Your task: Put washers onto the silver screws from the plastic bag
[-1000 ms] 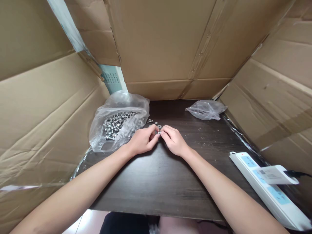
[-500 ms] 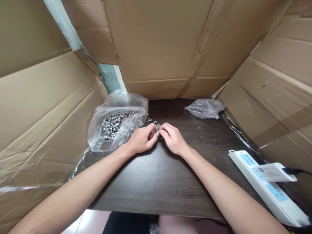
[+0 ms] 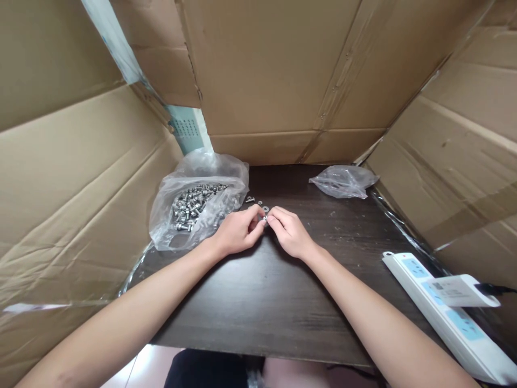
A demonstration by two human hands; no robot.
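Observation:
My left hand [image 3: 241, 230] and my right hand [image 3: 291, 233] meet over the table, fingertips pinched together around a small shiny metal fastener [image 3: 265, 217]. Fingers cover most of that piece, so its exact shape is hard to make out. Just beyond the fingertips lies a flat metal washer [image 3: 265, 209]. A smaller metal ring [image 3: 260, 202] rests a bit farther back, and a loose bolt [image 3: 250, 200] is to its left. Left of my left hand, an open clear plastic bag [image 3: 161, 215] holds a heap of metal bolts [image 3: 194, 206].
A second clear plastic bag [image 3: 343, 180] lies at the back right of the dark table [image 3: 250, 302]. Along the right edge runs a white power strip [image 3: 428, 302] with a white plug-in device [image 3: 460, 290] and black cable. Cardboard walls [image 3: 274, 70] enclose the back and sides.
The view has shifted slightly, so everything sits a little farther right. Both hands keep their pinch on the small fastener, with only slight finger movement.

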